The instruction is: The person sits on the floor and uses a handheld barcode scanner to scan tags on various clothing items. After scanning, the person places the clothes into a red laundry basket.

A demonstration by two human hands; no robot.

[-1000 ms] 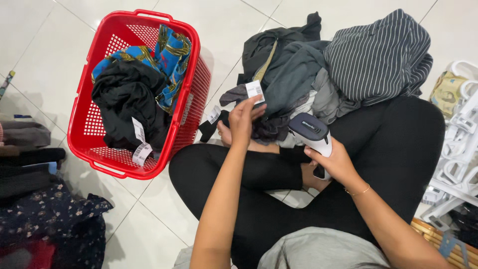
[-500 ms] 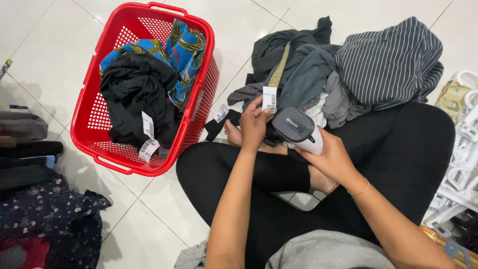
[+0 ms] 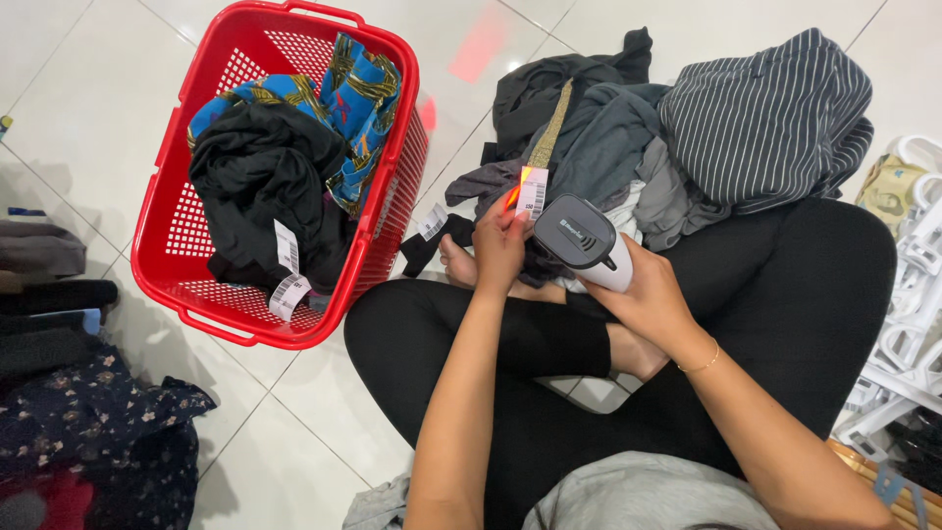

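**A:** Start at the left edge. What lies there?

**B:** Folded dark clothes [image 3: 44, 294] stacked on the white tiled floor [image 3: 88, 118], and below them a navy garment with small flowers [image 3: 78, 432].

**A:** And next to that?

**B:** A red plastic basket [image 3: 167, 226] on the floor. Inside it lies a black garment [image 3: 260, 182] with two white tags [image 3: 287, 270] hanging from it, and a blue and yellow patterned cloth [image 3: 353, 98] is draped at the far end.

**A:** Now the hands.

**B:** The person sits cross-legged in black trousers [image 3: 471, 334]. The left hand [image 3: 498, 245] is raised over the lap, its grip pressed together on a white price tag [image 3: 533, 191], pinching it by the lower edge so it stands upright. An orange-red glow falls on the tag's left side and the fingertips.

**A:** The other hand?

**B:** The right hand [image 3: 648, 294] is wrapped around the handle of a grey and white handheld scanner [image 3: 581, 240]. Its head sits just beside the tag, facing it. A thin bracelet [image 3: 699, 363] circles that wrist.

**A:** Behind them?

**B:** A pile of grey and dark clothes [image 3: 599, 137] on the floor against the knees; the tag appears to belong to one of them. A dark pinstriped garment [image 3: 775, 118] tops the right of the pile.

**A:** Far right?

**B:** White plastic hangers [image 3: 908, 334] heaped on the floor.
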